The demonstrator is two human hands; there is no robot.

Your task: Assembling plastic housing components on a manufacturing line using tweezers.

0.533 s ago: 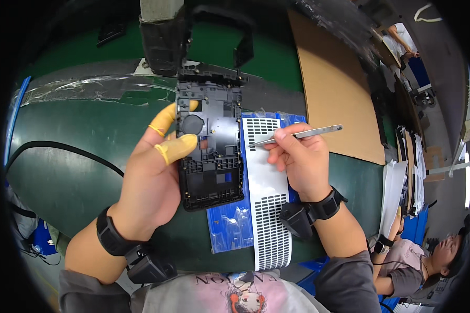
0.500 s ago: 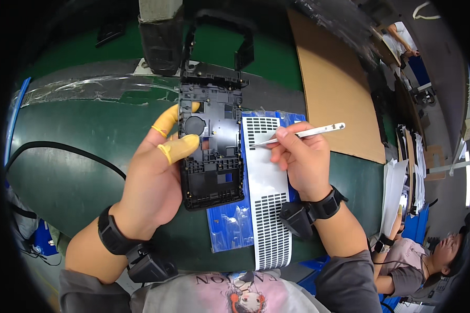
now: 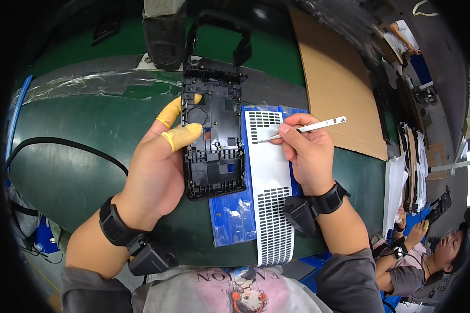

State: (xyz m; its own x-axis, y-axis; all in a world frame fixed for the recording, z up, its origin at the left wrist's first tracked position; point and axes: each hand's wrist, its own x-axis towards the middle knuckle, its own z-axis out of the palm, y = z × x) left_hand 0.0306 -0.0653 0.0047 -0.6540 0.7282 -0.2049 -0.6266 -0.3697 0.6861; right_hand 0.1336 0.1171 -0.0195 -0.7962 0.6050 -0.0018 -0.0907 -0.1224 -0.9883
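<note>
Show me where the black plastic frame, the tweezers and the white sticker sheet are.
black plastic frame [image 3: 214, 156]: head view, lower middle of the frame.
tweezers [image 3: 318, 125]: head view, middle of the shaft.
white sticker sheet [image 3: 269, 172]: head view, blank centre strip.

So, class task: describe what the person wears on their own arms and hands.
Left hand: yellow finger cots on thumb and forefinger. Right hand: bare. Each wrist has a black strap carrying a black boxy device. Grey sleeves are pushed up past the forearms.
</note>
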